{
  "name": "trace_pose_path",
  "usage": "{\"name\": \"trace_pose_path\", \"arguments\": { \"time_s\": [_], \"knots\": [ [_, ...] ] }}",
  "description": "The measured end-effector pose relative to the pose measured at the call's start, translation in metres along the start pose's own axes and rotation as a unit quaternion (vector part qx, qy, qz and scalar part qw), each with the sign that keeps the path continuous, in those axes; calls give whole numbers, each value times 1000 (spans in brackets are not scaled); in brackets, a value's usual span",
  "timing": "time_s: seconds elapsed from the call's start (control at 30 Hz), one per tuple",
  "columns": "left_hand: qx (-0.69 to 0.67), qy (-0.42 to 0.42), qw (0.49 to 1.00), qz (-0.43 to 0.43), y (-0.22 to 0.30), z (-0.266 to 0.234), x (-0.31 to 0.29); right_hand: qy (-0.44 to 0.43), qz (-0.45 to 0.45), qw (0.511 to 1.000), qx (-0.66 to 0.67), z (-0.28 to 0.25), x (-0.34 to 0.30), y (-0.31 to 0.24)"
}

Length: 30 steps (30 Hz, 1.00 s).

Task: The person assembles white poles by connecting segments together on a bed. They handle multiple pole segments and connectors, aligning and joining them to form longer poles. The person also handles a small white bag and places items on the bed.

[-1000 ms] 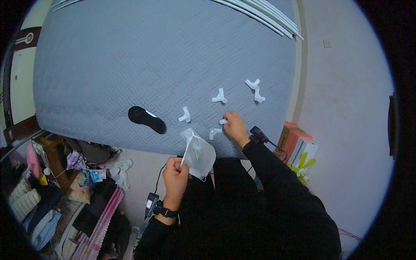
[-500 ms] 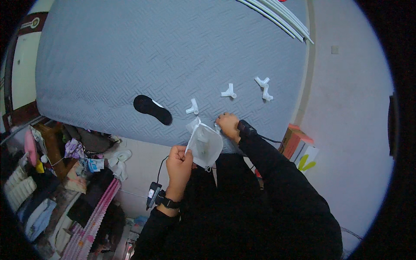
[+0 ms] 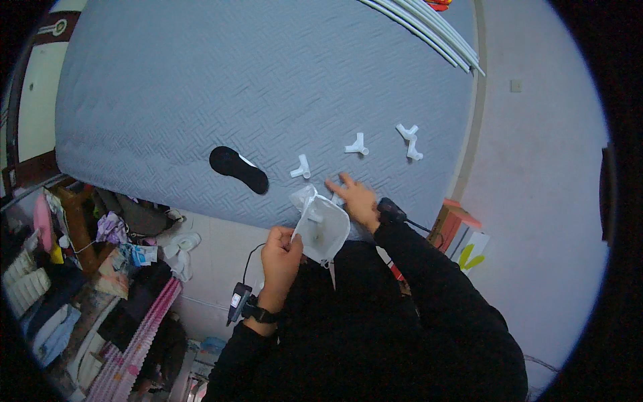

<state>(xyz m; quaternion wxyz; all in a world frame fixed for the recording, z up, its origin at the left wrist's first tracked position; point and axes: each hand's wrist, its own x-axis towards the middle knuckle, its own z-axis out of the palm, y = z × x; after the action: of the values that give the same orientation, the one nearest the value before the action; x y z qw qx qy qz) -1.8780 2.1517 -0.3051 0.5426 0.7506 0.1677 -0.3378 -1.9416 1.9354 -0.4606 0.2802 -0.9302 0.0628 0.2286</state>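
Note:
My left hand (image 3: 279, 253) pinches the rim of a white drawstring bag (image 3: 329, 246), its mouth gaping toward me. Something pale shows inside, too blurred to name. Just beyond the bag, my right hand (image 3: 357, 202) has its fingers spread low over the grey quilted bed cover. Beside those fingers lies a small whitish piece, partly hidden by hand and bag. White three-way pipe connectors lie farther out: one (image 3: 301, 166) by the bag, another (image 3: 357, 143) beyond my right hand, and a pair (image 3: 410, 141) farther right.
A black shoe-sole-shaped piece (image 3: 238, 170) rests on the bed cover (image 3: 167, 100) to the left. Long white tubes (image 3: 429, 30) lie at the far right. Boxes (image 3: 455, 231) stand by the wall at right. Clothes and a pink-edged rack (image 3: 137, 338) fill the lower left.
My right hand's fingers have gone from curled on the cover to spread apart. The bag and my left hand have shifted slightly right.

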Motion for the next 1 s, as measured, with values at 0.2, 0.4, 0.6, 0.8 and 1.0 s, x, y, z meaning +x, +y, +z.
{"name": "trace_pose_path", "arguments": {
  "time_s": [0.2, 0.4, 0.6, 0.8, 1.0],
  "knots": [
    [4, -26, 1000, -1, 6, 3, -3, -55, 49, 997, 15, 9, 27, 7],
    [17, -40, 999, -13, 13, 5, -2, 226, 213, 816, 487, -83, -17, -22],
    [87, -18, 994, 68, 14, 10, 2, 71, 12, 923, 378, -133, -50, -103],
    [81, -17, 996, 29, 15, 11, -2, 100, 52, 935, 337, -127, -38, -94],
    [16, -29, 999, -28, 9, 8, -6, 288, 22, 956, 48, -77, 45, 2]
  ]
}}
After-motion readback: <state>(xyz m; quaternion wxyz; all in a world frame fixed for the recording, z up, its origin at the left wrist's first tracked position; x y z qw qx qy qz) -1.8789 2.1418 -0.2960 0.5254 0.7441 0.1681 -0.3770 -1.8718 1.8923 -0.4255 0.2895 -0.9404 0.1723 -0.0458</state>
